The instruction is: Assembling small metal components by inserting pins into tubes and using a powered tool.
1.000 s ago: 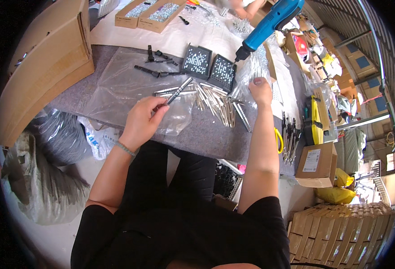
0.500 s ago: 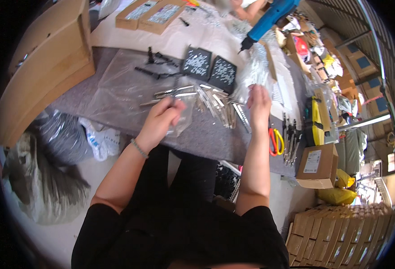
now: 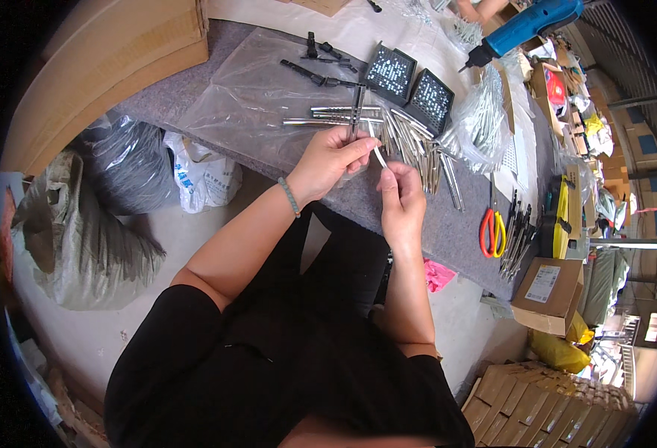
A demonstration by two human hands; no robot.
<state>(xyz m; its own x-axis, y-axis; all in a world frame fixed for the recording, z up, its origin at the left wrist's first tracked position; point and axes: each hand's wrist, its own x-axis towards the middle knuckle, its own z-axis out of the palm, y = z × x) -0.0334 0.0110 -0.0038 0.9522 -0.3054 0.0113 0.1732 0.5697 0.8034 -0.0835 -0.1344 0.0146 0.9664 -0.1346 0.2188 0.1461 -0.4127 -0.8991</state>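
Observation:
My left hand (image 3: 327,166) is closed around a narrow dark metal strip with slots (image 3: 357,107), which stands up from the fist. A thin pale strip (image 3: 378,152) runs from my left fingertips to my right hand (image 3: 404,203), pinched between thumb and fingers there. Just beyond the hands lies a loose heap of shiny metal strips (image 3: 410,142). Behind it, two black trays (image 3: 390,72) hold many small silvery pieces. A clear plastic bag of thin silvery rods (image 3: 482,119) lies right of the trays.
Black clip-like parts (image 3: 307,72) lie on clear plastic sheeting (image 3: 231,104). Red-and-yellow-handled scissors (image 3: 492,234) and dark slotted strips (image 3: 520,240) are at the right. A blue power screwdriver (image 3: 524,33) hangs above the table. Cardboard (image 3: 127,82) stands at the left; another person's arm shows far back.
My right hand has come back from beside the bag of rods to my left hand, and a thin pale strip now shows between them. The view has shifted.

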